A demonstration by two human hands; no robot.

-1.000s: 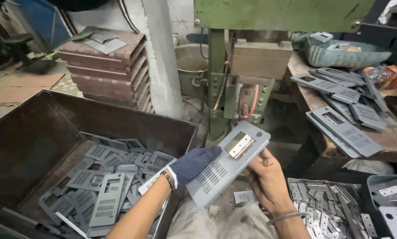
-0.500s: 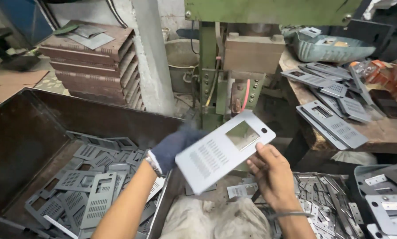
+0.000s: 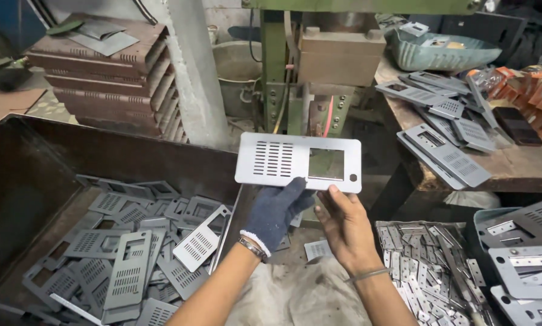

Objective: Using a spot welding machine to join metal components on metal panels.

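Note:
I hold a flat grey metal plate (image 3: 298, 162) level in front of me; it has rows of slots on its left half, a rectangular window and a small hole on the right. My left hand (image 3: 277, 211), in a dark blue glove, grips its lower edge near the middle. My bare right hand (image 3: 342, 223) pinches the same edge just to the right, under the window. Both hands hover between the dark bin and the press.
A dark metal bin (image 3: 35, 175) at left holds several similar plates (image 3: 126, 259). A green press machine (image 3: 295, 72) stands ahead. More plates lie on the wooden bench (image 3: 512, 163) at right. Small brackets fill a tray (image 3: 428, 265), and a stack of brown trays (image 3: 102, 72) sits at back left.
The plate has swung from a tilted, edge-down pose to level and face-on, rising slightly. Both hands have shifted to its lower edge.

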